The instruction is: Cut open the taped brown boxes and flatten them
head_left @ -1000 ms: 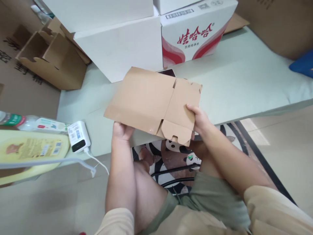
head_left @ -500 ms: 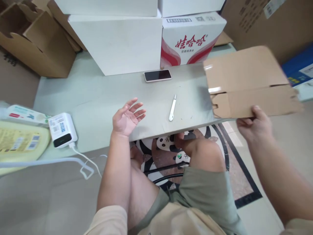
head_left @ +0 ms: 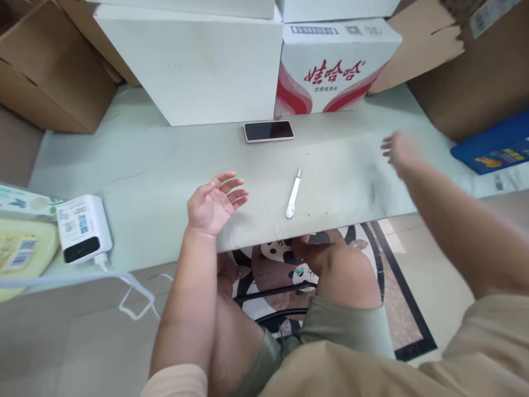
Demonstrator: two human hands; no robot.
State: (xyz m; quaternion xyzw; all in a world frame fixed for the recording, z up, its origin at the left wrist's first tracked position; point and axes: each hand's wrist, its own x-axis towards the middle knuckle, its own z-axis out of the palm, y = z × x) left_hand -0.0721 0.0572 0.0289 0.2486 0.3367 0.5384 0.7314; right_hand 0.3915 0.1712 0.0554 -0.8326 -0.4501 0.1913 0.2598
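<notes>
My left hand [head_left: 214, 205] hovers over the near part of the table, palm up, fingers apart and holding nothing. Right of it lies a slim white utility knife [head_left: 293, 194], its tip pointing away from me. My right hand [head_left: 399, 151] is above the right part of the table, slightly blurred, with fingers loosely bent apart and nothing in them. Beyond that hand, a piece of brown cardboard [head_left: 417, 49] stands beside the white and red carton [head_left: 336, 74]. A phone [head_left: 268, 131] with a dark screen rests in front of the cartons.
A large white box [head_left: 198, 71] stands at the back. Brown boxes [head_left: 53, 66] are at the far left. On the near left are a white device [head_left: 85, 229] with a cable and a yellow pack [head_left: 27, 248]. A blue package [head_left: 496, 146] lies at the right.
My right hand has let go of the cardboard, which now stands at the back right, and has come away from it. The left hand stays nearly still. The view has shifted slightly.
</notes>
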